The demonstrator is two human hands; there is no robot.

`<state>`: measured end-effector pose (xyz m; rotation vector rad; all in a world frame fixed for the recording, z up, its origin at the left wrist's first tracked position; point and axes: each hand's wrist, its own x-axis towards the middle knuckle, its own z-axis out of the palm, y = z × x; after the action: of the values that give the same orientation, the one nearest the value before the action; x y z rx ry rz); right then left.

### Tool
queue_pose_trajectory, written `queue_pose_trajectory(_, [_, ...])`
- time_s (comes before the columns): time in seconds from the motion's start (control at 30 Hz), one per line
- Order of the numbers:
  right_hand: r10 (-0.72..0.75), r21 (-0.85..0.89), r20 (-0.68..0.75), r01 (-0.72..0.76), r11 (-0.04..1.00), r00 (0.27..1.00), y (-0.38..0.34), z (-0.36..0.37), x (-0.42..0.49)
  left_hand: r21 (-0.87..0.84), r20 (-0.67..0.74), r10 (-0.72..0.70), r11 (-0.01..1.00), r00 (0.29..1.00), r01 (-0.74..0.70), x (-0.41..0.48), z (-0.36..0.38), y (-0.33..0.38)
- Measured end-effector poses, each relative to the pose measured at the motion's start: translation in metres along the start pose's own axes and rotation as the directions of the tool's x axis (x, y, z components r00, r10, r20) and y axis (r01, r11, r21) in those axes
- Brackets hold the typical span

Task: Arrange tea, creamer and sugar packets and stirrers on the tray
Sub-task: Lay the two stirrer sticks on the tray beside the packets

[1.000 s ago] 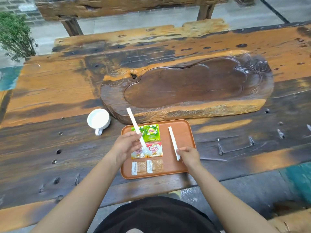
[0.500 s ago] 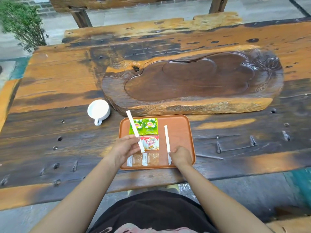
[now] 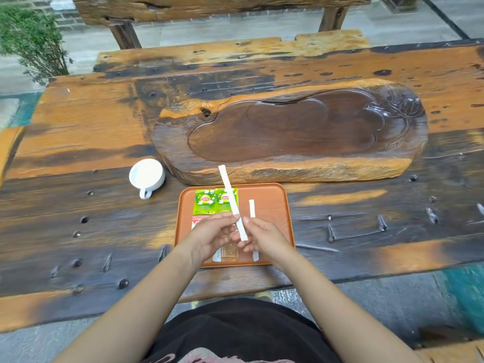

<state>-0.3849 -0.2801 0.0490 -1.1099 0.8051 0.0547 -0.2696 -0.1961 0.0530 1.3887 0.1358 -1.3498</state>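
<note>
An orange-brown tray (image 3: 282, 205) lies at the table's near edge. Two green tea packets (image 3: 207, 201) sit at its far left. A red and white creamer packet (image 3: 195, 221) peeks out behind my left hand, and clear sugar packets (image 3: 227, 254) lie at the near edge. A white wrapped stirrer (image 3: 252, 207) rests on the tray's right half, mostly hidden by my right hand. Above the tray, my left hand (image 3: 209, 235) and right hand (image 3: 264, 238) both pinch a second wrapped stirrer (image 3: 230, 195), which tilts away and to the left.
A white cup (image 3: 146, 174) stands left of the tray. A large carved wooden tea board (image 3: 288, 132) lies just beyond the tray. The plank table (image 3: 78, 132) has nail holes and raised nails at right. A green plant (image 3: 31, 40) stands at far left.
My right hand left the stirrer lying on the tray and came up to pinch the stirrer held by my left hand. That stirrer shifted right, over the tray's middle.
</note>
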Motion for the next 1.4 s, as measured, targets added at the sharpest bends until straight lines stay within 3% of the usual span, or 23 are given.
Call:
queue_pose_trajectory(0.1, [0.049, 0.251, 0.049, -0.06, 0.966, 0.998, -0.01, -0.01, -0.006, 0.017, 0.13, 0.029, 0.999, 0.991, -0.032, -0.002, 0.015, 0.01])
queue_pose_trajectory(0.23, [-0.067, 0.474, 0.122, 0.001, 0.88, 0.99, -0.037, -0.024, -0.018, 0.052, 0.302, 0.091, 0.992, 0.949, -0.111, -0.008, 0.04, 0.035])
queue_pose_trajectory(0.37, [-0.156, 0.541, 0.104, 0.076, 0.838, 0.982, -0.062, -0.036, -0.024, 0.028, 0.367, 0.144, 0.986, 0.919, -0.165, -0.011, 0.063, 0.056])
queue_pose_trajectory(0.47, [-0.177, 0.519, 0.012, 0.145, 0.842, 0.984, -0.071, -0.046, -0.022, 0.076, 0.349, 0.187, 0.971, 0.918, -0.227, -0.01, 0.075, 0.067])
queue_pose_trajectory(0.53, [-0.195, 0.39, -0.114, 0.224, 0.893, 0.974, -0.074, -0.051, -0.021, 0.092, 0.289, 0.254, 0.952, 0.923, -0.291, -0.009, 0.082, 0.072])
queue_pose_trajectory(0.6, [-0.24, 0.154, -0.216, 0.275, 0.949, 0.946, -0.076, -0.055, -0.021, 0.083, 0.199, 0.337, 0.93, 0.92, -0.358, -0.008, 0.089, 0.073])
queue_pose_trajectory(0.67, [-0.292, -0.037, -0.246, 0.292, 0.956, 0.924, -0.077, -0.055, -0.021, 0.141, 0.12, 0.406, 0.896, 0.906, -0.42, -0.006, 0.093, 0.071])
queue_pose_trajectory(0.77, [-0.344, -0.15, -0.24, 0.315, 0.937, 0.908, -0.076, -0.057, -0.019, 0.269, 0.093, 0.461, 0.842, 0.882, -0.468, -0.003, 0.094, 0.067])
queue_pose_trajectory(0.93, [-0.332, -0.185, -0.248, 0.291, 0.938, 0.91, -0.063, -0.061, -0.013, 0.279, 0.05, 0.431, 0.86, 0.901, -0.427, 0.005, 0.079, 0.059])
queue_pose_trajectory(1.1, [-0.097, -0.085, -0.388, 0.07, 0.994, 0.917, -0.015, -0.068, 0.004, 0.335, -0.183, 0.362, 0.897, 0.914, -0.288, 0.014, 0.023, 0.037])
queue_pose_trajectory(1.17, [0.008, -0.056, -0.442, -0.036, 0.998, 0.897, 0.005, -0.068, 0.013, 0.39, -0.322, 0.359, 0.893, 0.876, -0.223, 0.016, -0.008, 0.022])
queue_pose_trajectory(1.27, [0.094, -0.061, -0.48, -0.14, 0.988, 0.872, 0.028, -0.063, 0.025, 0.516, -0.52, 0.409, 0.85, 0.75, -0.105, 0.014, -0.051, -0.001])
queue_pose_trajectory(1.33, [0.128, -0.07, -0.506, -0.189, 0.98, 0.853, 0.038, -0.059, 0.032, 0.595, -0.597, 0.438, 0.804, 0.672, 0.005, 0.01, -0.073, -0.012])
queue_pose_trajectory(1.4, [0.15, -0.101, -0.531, -0.238, 0.966, 0.834, 0.046, -0.056, 0.038, 0.613, -0.624, 0.434, 0.788, 0.65, 0.063, 0.008, -0.091, -0.018])
